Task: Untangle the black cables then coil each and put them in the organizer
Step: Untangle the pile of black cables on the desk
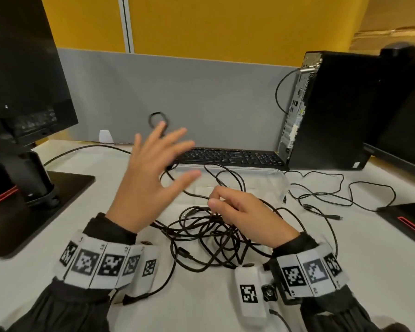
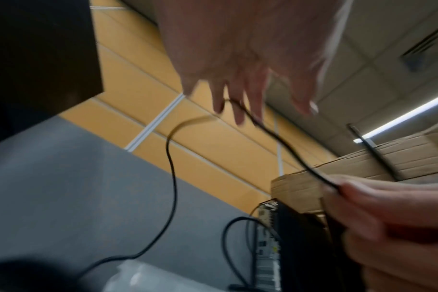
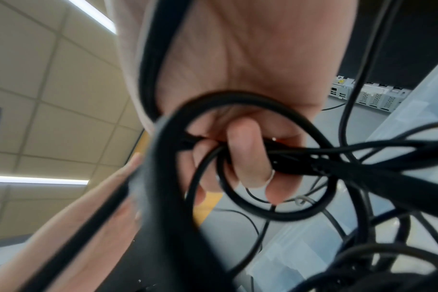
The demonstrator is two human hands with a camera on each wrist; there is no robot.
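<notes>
**Pulling one cable out of the knot**

The black cables (image 1: 209, 233) lie in a messy pile on the white desk (image 1: 345, 271), right in front of the person. They are still knotted together. None is coiled yet.

The right hand (image 1: 244, 216) sits on top of the pile. Its fingers (image 3: 248, 156) are curled tight around a bunch of cable strands, as the right wrist view shows. The left hand (image 1: 151, 178) is lifted above the desk with its fingers spread wide. It grips nothing. In the left wrist view one thin cable strand (image 2: 173, 177) hangs across its fingertips and runs over to the right hand.

The organizer (image 1: 249, 180) is a clear plastic box. It sits just behind the pile and in front of the black keyboard (image 1: 230, 156). A few loops of cable lie over it, but no coil is in it. More loose cable (image 1: 321, 195) trails off to the right, toward the black computer (image 1: 333, 111).

It looks like the job has only just begun. To do this step well, the right hand should hold the pile down and stay put. The left hand should pick just one strand and follow it to its end. Pull slowly. A hard tug could make the knot tighter. If the strand gets stuck, it is better to loosen the loops around it first, then slide the end out through them.
</notes>
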